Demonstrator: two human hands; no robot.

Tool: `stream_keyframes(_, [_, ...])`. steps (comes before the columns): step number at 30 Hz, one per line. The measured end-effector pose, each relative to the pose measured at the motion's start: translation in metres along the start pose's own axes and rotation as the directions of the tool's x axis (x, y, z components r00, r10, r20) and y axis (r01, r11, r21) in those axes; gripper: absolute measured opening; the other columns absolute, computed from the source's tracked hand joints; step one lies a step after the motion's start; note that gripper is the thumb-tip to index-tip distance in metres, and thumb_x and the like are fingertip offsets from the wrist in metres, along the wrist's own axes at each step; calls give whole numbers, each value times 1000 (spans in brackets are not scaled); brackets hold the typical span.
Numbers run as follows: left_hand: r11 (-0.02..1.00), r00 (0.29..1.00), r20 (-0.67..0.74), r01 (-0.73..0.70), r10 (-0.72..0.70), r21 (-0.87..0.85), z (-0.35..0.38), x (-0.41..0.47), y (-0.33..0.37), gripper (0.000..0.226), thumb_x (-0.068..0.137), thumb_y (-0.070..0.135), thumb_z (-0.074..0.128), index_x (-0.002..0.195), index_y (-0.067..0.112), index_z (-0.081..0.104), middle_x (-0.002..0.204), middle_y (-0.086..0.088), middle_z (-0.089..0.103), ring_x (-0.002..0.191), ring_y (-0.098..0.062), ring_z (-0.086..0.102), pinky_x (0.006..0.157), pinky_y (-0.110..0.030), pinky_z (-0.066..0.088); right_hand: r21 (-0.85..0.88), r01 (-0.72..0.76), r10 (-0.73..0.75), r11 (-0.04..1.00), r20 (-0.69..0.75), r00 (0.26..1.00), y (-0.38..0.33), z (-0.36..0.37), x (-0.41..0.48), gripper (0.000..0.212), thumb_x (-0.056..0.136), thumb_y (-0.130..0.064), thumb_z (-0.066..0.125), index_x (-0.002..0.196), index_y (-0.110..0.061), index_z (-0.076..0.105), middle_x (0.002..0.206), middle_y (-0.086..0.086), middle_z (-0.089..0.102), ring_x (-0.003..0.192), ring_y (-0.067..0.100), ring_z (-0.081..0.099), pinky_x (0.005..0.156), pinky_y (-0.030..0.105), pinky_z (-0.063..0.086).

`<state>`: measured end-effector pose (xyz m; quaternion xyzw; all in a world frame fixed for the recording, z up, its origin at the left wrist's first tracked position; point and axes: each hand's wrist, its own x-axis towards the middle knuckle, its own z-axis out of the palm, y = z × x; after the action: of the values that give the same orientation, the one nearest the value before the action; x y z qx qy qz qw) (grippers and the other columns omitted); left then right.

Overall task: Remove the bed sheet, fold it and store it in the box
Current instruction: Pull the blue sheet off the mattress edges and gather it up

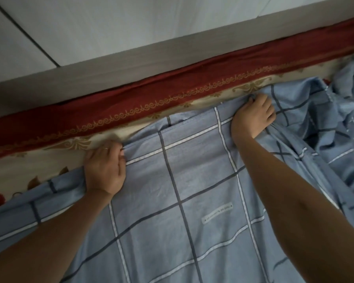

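Note:
A light blue bed sheet (192,190) with a white and dark grid pattern covers most of the bed. Its far edge is pulled back from the bed's far side and lies bunched at the upper right. My left hand (104,170) grips that far edge at the left, fingers closed on the cloth. My right hand (253,115) grips the same edge further right. Beneath the sheet lies a cream and red cover (131,111) with a gold scroll border. No box is in view.
A grey bed frame rail (110,64) runs diagonally along the far side of the bed. Beyond it is pale tiled floor (90,21). The red cover's edge tucks down against the rail.

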<state>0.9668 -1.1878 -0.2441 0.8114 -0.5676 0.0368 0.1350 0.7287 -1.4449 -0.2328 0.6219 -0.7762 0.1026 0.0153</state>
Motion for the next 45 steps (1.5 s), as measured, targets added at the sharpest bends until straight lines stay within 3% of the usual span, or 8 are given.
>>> stream_keyframes(13, [1000, 1000, 4, -23, 23, -17, 10, 3, -3, 20, 89, 19, 35, 88, 8, 52, 71, -20, 56, 62, -36, 53, 66, -42, 36, -15, -103, 104, 995, 70, 992, -24, -19, 13, 37, 96, -17, 38, 132, -16, 44, 138, 8, 45, 128, 27, 37, 106, 39, 20])
stream_keyframes(16, [1000, 1000, 8, -18, 18, 8, 10, 1, -4, 20, 89, 19, 35, 87, 8, 51, 70, -18, 55, 61, -35, 52, 66, -42, 34, 251, 191, -165, 949, -120, 979, -46, -34, -41, 35, 78, -9, 44, 110, -13, 57, 119, 9, 55, 109, 28, 48, 94, 35, 26])
stream_keyframes(19, [1000, 1000, -17, -18, 18, 9, 5, 1, -3, 19, 88, 18, 37, 85, 7, 52, 67, -16, 54, 59, -34, 52, 66, -42, 31, 553, 560, -599, 617, -131, 790, -61, -45, -114, 25, 68, -5, 41, 83, -10, 61, 88, 7, 61, 86, 25, 52, 76, 33, 33])
stream_keyframes(23, [1000, 999, -30, -26, 26, 3, 5, 3, -2, 19, 88, 18, 39, 84, 7, 53, 68, -15, 56, 61, -32, 53, 67, -41, 30, 424, 783, -859, 455, -23, 512, -55, -27, -163, 18, 73, -16, 49, 89, -15, 57, 88, 5, 59, 86, 24, 50, 78, 32, 33])
stream_keyframes(29, [999, 1000, 18, 2, -1, -46, 9, 7, -3, 20, 89, 22, 41, 85, 10, 56, 73, -11, 59, 64, -30, 54, 68, -39, 32, 194, 822, -838, 535, -5, 546, -54, -12, -165, 31, 79, -26, 45, 108, -16, 48, 107, 12, 59, 98, 31, 53, 95, 43, 33])
stream_keyframes(37, [990, 984, 175, 53, -29, -134, -10, 8, -8, 26, 89, 31, 49, 71, 14, 55, 67, -6, 58, 60, -27, 55, 61, -35, 35, 103, 819, -822, 565, -11, 569, -56, -12, -169, 39, 81, -24, 43, 117, -10, 52, 116, 17, 57, 107, 29, 44, 94, 43, 32])
stream_keyframes(43, [934, 913, 352, -79, 209, -350, -41, 13, -61, 28, 85, 42, 55, 70, 20, 48, 61, 0, 51, 59, -23, 51, 53, -28, 29, 117, 799, -797, 590, -73, 599, -61, -9, -172, 36, 86, -23, 40, 115, -8, 55, 113, 16, 58, 106, 27, 45, 97, 41, 29])
stream_keyframes(45, [898, 900, 304, -177, 313, -403, -52, 0, -96, 32, 82, 50, 48, 67, 21, 45, 58, 4, 45, 57, -20, 52, 52, -28, 28, 90, 774, -775, 627, -32, 631, -64, -10, -175, 38, 85, -26, 40, 115, -8, 56, 112, 14, 58, 106, 28, 48, 98, 40, 29])
